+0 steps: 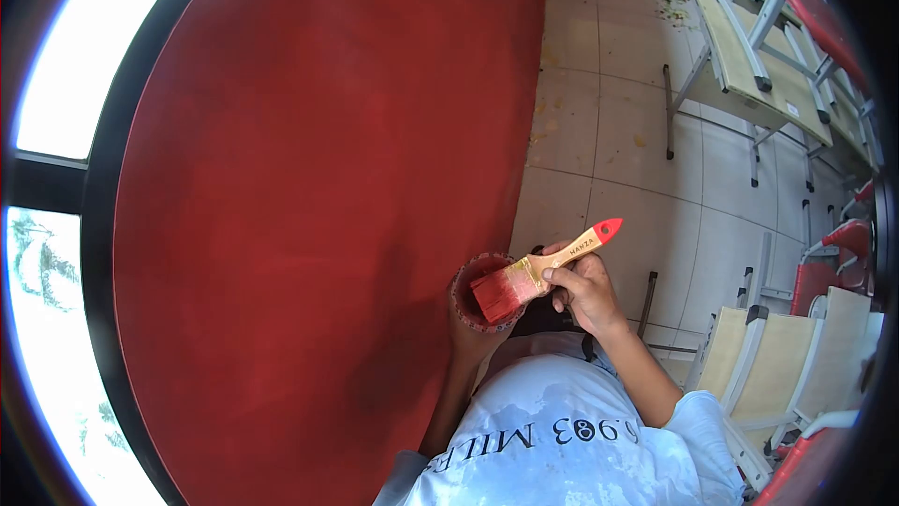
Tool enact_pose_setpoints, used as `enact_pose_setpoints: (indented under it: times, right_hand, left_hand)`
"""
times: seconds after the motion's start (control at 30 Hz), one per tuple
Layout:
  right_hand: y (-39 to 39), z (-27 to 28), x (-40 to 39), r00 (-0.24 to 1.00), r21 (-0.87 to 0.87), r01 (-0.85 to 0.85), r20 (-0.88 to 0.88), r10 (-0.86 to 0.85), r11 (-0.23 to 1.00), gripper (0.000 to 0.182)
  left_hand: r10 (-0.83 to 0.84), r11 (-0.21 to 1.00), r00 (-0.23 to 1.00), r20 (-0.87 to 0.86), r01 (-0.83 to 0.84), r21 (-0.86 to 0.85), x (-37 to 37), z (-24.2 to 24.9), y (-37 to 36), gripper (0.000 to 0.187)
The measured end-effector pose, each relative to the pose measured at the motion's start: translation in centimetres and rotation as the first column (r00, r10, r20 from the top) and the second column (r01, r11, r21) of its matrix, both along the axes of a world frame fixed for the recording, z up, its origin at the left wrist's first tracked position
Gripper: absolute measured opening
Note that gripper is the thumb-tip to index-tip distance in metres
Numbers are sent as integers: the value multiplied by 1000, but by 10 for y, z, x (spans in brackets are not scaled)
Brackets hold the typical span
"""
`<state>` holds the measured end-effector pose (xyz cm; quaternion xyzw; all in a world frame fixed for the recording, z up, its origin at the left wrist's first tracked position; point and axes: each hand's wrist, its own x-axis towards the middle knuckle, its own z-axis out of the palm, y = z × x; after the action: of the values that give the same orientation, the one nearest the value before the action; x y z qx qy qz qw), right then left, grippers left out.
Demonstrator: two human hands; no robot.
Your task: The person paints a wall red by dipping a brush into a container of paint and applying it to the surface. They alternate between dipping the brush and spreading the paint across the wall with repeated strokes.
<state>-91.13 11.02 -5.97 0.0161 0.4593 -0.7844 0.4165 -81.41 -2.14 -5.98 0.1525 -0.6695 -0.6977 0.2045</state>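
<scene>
A flat paintbrush [506, 293] with a wooden, red-tipped handle is gripped in my right hand [585, 289], thumb and fingers round the handle near the metal band. Its bristles are coated red and overlap the mouth of a round paint cup [458, 293] with red smears along the rim. From below, my left hand [474, 339] supports this cup; most of its fingers are hidden behind the cup. Right beside the cup rises a red painted wall [281, 178], with a shadow falling across it.
Bright window panes [47, 337] with a dark frame [108, 178] border the wall on the left. Pale floor tiles [637, 132] run along the wall's base, with scattered flakes. Folding tables [749, 75] and red-seated chairs [847, 244] crowd the right side.
</scene>
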Motion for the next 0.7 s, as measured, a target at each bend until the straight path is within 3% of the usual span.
enact_pose_setpoints:
  times: [0.3, 0.4, 0.5, 0.6, 0.7]
  right_hand:
    - [1, 9, -1, 999, 31, 33, 2, -33, 999, 28]
    - [0, 18, -6, 997, 28, 67, 41, -68, 997, 27]
    - [-7, 24, 9, 998, 71, 60, 19, -61, 996, 27]
    - [-7, 25, 6, 997, 110, 72, 11, -74, 991, 27]
    - [-12, 32, 16, 997, 111, 79, -2, -80, 991, 28]
  left_hand:
    - [-43, 995, 995, -91, 51, 89, -5, -9, -13, 55]
    - [-134, 990, 990, -49, 137, 46, -12, -5, -18, 59]
    - [-110, 993, 992, -60, 112, 25, 0, 10, -25, 63]
    - [-179, 967, 976, -126, 198, 158, -6, -11, -30, 64]
    - [-104, 920, 991, -83, 127, 372, 7, -3, -27, 65]
